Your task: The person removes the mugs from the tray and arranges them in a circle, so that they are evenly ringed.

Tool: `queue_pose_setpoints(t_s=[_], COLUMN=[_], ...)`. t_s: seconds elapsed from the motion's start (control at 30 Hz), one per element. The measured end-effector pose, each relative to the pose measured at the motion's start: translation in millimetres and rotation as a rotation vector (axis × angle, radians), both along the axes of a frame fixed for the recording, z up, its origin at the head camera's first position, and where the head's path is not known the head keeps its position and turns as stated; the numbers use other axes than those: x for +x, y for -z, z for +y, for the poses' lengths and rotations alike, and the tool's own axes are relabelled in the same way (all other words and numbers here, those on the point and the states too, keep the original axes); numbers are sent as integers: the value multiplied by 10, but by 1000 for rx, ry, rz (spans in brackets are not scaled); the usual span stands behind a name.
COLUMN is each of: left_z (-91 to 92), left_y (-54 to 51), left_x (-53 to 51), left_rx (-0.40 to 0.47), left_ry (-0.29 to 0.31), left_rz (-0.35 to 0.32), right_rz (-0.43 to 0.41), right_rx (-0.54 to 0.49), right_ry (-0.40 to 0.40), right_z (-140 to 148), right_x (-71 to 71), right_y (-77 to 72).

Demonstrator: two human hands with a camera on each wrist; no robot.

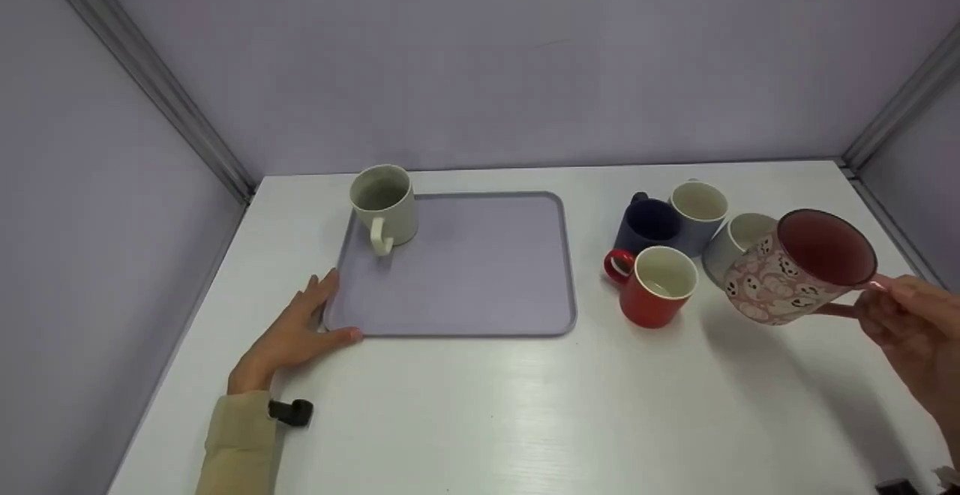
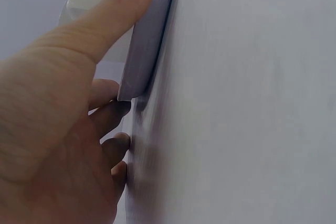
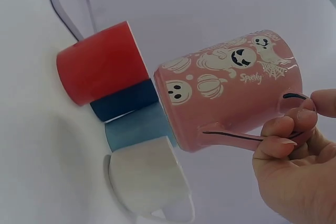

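A pink mug (image 1: 791, 274) with white ghosts and pumpkins hangs tilted above the table at the right. My right hand (image 3: 299, 166) grips it by its handle, thumb and fingers closed around the loop. The lettering "Spooky" shows on its side in the right wrist view. At the other side, my left hand (image 1: 296, 334) rests at the near left corner of a grey-lilac tray (image 1: 487, 277). Its fingers are spread, the thumb touching the near rim and the others beside the left edge. A white mug (image 1: 397, 217) stands upright on the tray's far left corner, handle toward me.
Right of the tray stand a red mug (image 1: 652, 304), a dark blue mug (image 1: 637, 236), a light blue mug (image 1: 697, 229) and a white mug (image 1: 724, 255), close together. The pink mug partly hides that white one. Walls (image 1: 525, 67) enclose the white table (image 1: 450, 420) behind and at both sides.
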State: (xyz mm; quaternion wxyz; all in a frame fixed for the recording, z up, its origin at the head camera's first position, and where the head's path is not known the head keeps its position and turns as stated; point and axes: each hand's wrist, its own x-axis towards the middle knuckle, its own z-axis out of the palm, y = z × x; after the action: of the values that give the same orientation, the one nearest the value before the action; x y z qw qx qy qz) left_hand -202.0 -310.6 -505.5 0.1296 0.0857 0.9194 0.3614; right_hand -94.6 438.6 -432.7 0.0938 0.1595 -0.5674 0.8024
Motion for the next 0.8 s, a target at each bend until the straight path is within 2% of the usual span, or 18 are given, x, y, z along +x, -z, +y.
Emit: queue_pose_setpoints(t_s=[0.1,0.23,0.53,0.67,0.8], left_z=[2,7,9,9,3], left_y=[2,1,-23,-18,-7], left_x=[-2,3,14,10,8], left_rx=[-7,-6,-4,-1,-14], left_ry=[4,3,-10,-9,-7], left_rz=[6,5,-9,-9,-6], right_rz=[-49,-86,-113,-110,-92], right_rx=[67,122,145,111,125], right_ry=[53,62,61,26,-4], right_z=[76,180,297,351,385], right_x=[-4,-10,-44,-67,-78], right_y=[45,104,270,361,434])
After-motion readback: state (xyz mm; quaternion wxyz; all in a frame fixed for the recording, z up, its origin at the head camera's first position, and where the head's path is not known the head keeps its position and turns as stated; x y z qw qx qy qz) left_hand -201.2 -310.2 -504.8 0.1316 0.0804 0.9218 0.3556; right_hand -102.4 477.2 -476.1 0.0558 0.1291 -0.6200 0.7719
